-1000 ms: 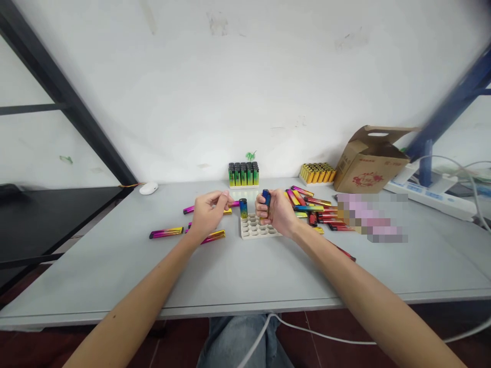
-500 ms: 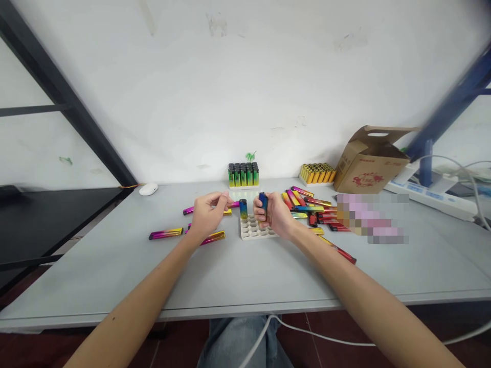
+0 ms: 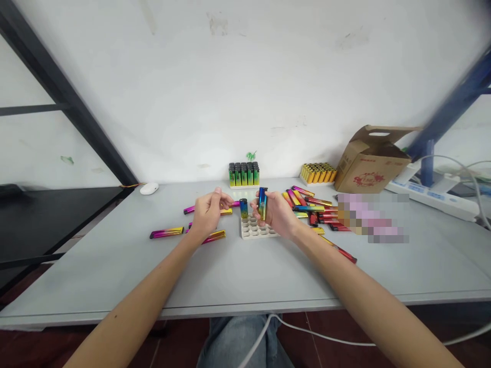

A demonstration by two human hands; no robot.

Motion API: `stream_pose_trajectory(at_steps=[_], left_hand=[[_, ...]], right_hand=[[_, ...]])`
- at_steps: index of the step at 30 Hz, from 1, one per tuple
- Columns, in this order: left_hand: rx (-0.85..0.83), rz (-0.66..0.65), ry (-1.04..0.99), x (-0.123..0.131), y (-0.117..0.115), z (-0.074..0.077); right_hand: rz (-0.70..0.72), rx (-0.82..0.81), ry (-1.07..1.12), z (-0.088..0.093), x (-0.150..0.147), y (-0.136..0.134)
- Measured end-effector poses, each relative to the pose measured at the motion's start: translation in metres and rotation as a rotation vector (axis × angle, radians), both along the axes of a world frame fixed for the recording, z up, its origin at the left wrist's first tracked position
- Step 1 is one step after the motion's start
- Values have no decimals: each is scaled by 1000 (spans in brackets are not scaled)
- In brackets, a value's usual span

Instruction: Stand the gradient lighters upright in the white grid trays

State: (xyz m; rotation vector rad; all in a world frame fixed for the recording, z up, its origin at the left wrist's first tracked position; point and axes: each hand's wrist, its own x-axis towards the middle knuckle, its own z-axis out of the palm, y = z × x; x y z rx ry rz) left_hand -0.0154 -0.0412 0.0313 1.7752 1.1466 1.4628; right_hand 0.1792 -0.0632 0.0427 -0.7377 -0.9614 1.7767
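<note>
My right hand (image 3: 280, 212) is closed around a blue-to-gold lighter (image 3: 263, 203), holding it upright over the right part of a white holed tray (image 3: 251, 234). Another blue-and-yellow lighter (image 3: 244, 208) stands in the tray's back left corner. To the left of the tray, my left hand (image 3: 209, 212) hovers with its fingers curled in, and no object shows in it. Beneath and around it lie purple-and-gold lighters, one of them a gold-ended lighter (image 3: 214, 236) partly covered by the wrist. Further left lies a single purple-and-gold lighter (image 3: 166, 233).
Against the wall stand a filled rack of green lighters (image 3: 244, 175) and a tray of yellow lighters (image 3: 318, 174). A heap of loose red and gold lighters (image 3: 312, 202) lies right of my hand. Beyond are a cardboard box (image 3: 360, 171), a power strip (image 3: 437, 197) and a blurred patch.
The lighter in my right hand shows more of its length, as the fingers have opened round it. My left hand's fingers have shifted slightly, from a pinch to a looser curl.
</note>
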Motion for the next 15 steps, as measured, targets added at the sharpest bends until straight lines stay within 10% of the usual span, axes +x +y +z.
stream_pose_trajectory(at_steps=[9, 15], left_hand=[[108, 44, 153, -3, 0, -3], [197, 17, 541, -2, 3, -11]], right_hand=[[-300, 351, -221, -7, 8, 10], [-206, 560, -459, -18, 12, 16]])
